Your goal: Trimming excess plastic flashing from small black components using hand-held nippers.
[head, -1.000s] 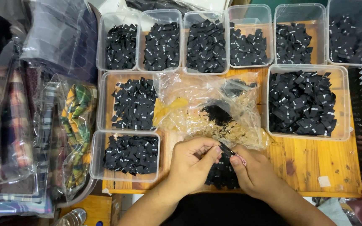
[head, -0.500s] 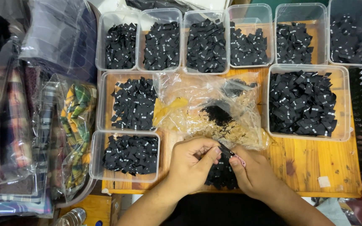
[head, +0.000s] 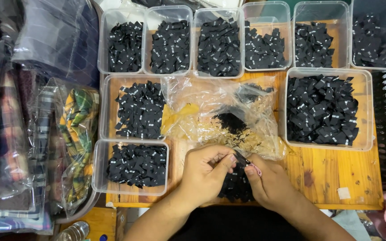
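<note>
Two hands meet at the near edge of the wooden worktop (head: 331, 174), working over a small heap of black fabric labels (head: 235, 185) that lies between them. The left hand (head: 204, 172) has its fingers (head: 226, 161) pressed together in a pinch on a single black label (head: 241, 159), lifted just above the heap; the right hand (head: 269, 183) pinches the same label from the other side, thumb and forefinger closed on it (a small pink thing shows at that fingertip, too small to identify). Just beyond the hands lies a crumpled clear plastic bag (head: 222, 114) with a few more labels inside. Clear plastic tubs (head: 130, 192) of sorted black labels ring the work: two on the left, a large one on the right, a row along the far side. The step in hand looks like picking one label off the heap and checking it. Judging by the sorted tubs, the next move calls for matching it to the right tub.
</note>
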